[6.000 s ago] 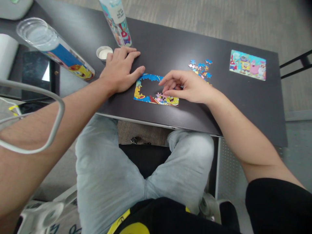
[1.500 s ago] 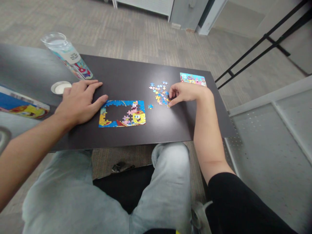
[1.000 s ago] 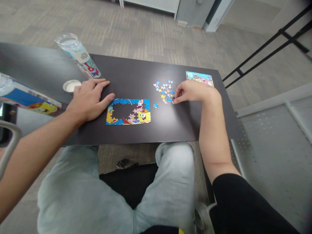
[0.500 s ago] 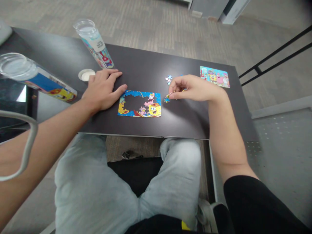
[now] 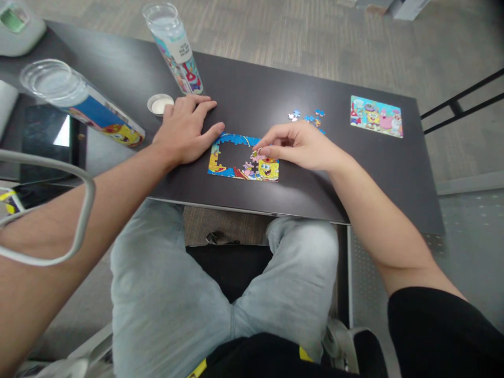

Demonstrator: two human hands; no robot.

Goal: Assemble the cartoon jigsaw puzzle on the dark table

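Note:
A partly assembled jigsaw puzzle (image 5: 268,169) lies on the dark table, its border joined around an open gap in the middle. My right hand (image 5: 301,144) is over its upper right part, with thumb and fingertips pinching a small puzzle piece (image 5: 256,153) at the gap's right side. The fingers partly cover that piece. My left hand (image 5: 187,128) rests on the table with its fingers spread, the thumb tip close to the puzzle's upper left corner. Several loose puzzle pieces (image 5: 310,118) lie beyond my right hand.
A picture card (image 5: 377,116) lies at the right on the table (image 5: 244,79). Two clear-topped printed tubes, one farther back (image 5: 179,55) and one at the left (image 5: 106,118), stand near a round white lid (image 5: 160,105). A grey curved bar (image 5: 84,210) crosses the left foreground.
My right hand has moved left from beside the loose pieces to the puzzle, carrying a piece. My left hand stays resting by the puzzle. The whole view has shifted slightly.

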